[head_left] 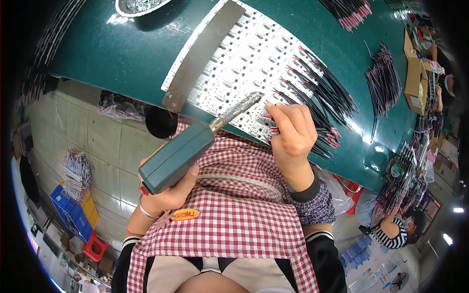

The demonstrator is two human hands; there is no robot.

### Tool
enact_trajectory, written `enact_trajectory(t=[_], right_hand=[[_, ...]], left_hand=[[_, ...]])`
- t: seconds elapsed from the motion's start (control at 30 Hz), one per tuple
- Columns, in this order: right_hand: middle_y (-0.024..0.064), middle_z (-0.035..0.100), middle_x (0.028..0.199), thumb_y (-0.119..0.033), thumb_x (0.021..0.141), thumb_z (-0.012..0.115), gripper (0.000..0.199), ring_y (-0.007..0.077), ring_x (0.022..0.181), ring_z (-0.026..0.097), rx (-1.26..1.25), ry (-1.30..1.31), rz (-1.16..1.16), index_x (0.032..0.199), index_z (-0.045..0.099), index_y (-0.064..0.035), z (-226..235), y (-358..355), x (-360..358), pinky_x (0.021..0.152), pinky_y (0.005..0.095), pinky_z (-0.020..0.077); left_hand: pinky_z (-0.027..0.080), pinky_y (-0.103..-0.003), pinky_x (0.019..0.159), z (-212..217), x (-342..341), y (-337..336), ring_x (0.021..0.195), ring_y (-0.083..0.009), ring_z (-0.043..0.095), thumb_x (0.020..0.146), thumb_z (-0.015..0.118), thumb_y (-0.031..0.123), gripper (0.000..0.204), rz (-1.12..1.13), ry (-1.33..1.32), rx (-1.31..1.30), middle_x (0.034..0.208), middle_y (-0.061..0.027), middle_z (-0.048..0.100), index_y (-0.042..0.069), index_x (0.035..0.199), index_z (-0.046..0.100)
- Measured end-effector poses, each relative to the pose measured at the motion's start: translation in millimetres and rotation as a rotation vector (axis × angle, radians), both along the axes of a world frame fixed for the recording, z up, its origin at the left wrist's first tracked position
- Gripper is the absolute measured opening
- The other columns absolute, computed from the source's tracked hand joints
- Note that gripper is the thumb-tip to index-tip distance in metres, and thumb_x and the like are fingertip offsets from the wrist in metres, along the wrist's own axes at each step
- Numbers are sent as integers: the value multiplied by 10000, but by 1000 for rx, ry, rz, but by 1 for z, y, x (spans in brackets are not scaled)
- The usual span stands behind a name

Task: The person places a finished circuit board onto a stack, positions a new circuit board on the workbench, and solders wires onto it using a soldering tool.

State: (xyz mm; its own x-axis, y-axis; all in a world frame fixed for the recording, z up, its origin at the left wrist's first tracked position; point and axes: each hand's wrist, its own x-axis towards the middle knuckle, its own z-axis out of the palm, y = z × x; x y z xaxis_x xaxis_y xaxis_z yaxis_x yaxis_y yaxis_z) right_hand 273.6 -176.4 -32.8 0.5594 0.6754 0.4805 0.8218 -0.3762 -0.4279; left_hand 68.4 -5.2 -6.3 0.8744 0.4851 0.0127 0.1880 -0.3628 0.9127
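Note:
My left hand (173,193) is closed round the dark green body of a soldering iron (178,156). Its thick, silvery, crusted bit points up and right, the end over or against a white circuit board panel (254,53); contact cannot be made out. Just right of the bit, my right hand (295,129) pinches a thin wire at the board, its far end hidden by the fingers. Black wires (322,93) with red ends run from the board's right side. A flat grey-brown bar (202,53) lies across the board's left part.
A bowl of silvery material (141,6) stands at the table's far left. Wire bundles (383,80) lie at the right, near a cardboard box (415,85). The green table's (112,58) near edge runs just under the board. A person in stripes (395,232) sits at lower right.

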Motion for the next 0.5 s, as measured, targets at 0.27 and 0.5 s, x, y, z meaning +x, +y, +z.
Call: enact_trajectory(t=[0.27, 0.5], right_hand=[[92, 654, 890, 170, 560, 599, 575, 232, 810, 608, 217, -3, -139, 1084, 755, -11, 5, -9, -5, 691, 299, 498], [76, 487, 887, 219, 634, 604, 691, 200, 770, 506, -21, 10, -182, 1260, 698, -59, 4, -6, -11, 639, 297, 448]], left_hand=[[557, -324, 637, -5, -13, -1, 724, -242, 706, 721, 775, 4, 182, -122, -28, 325, 886, -112, 719, 46, 897, 760], [556, -316, 643, -9, -14, 3, 747, -236, 709, 729, 786, 13, 195, -151, -18, 473, 905, -104, 721, 44, 920, 760]])
